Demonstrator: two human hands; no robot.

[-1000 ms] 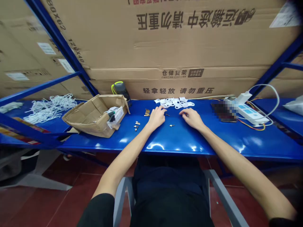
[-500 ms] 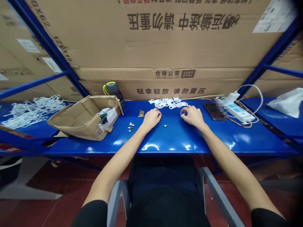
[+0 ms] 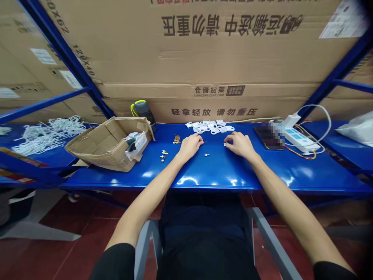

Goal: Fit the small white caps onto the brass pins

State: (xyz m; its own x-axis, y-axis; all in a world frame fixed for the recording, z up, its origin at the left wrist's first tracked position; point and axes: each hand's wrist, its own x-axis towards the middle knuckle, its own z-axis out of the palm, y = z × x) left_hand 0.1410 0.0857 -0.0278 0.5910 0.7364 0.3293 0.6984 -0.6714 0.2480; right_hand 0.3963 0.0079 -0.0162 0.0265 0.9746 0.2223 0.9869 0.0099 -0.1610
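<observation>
My left hand (image 3: 190,147) rests on the blue bench with its fingers loosely curled, and its fingertips lie close to a thin metal pin (image 3: 205,142). My right hand (image 3: 239,144) rests to the right, its fingertips at a tiny bright part (image 3: 224,144); I cannot tell whether they grip it. Between the hands lies a small metal screw-like part (image 3: 207,154). Beyond them is a loose group of white plastic pieces (image 3: 210,126). Left of my left hand are a small brass hinge-like piece (image 3: 176,139) and several small metal fittings (image 3: 163,156).
A torn cardboard box lid (image 3: 107,146) holding a plastic bag stands on the blue bench (image 3: 221,175) at left, with a bottle (image 3: 142,111) behind it. White cords (image 3: 49,136) lie further left. A phone (image 3: 269,137) and a power strip (image 3: 297,138) sit at right.
The view shifts a little from frame to frame. Both hands stay on the same stretch of bench with only slight finger and hand movement. Nothing is visibly lifted.
</observation>
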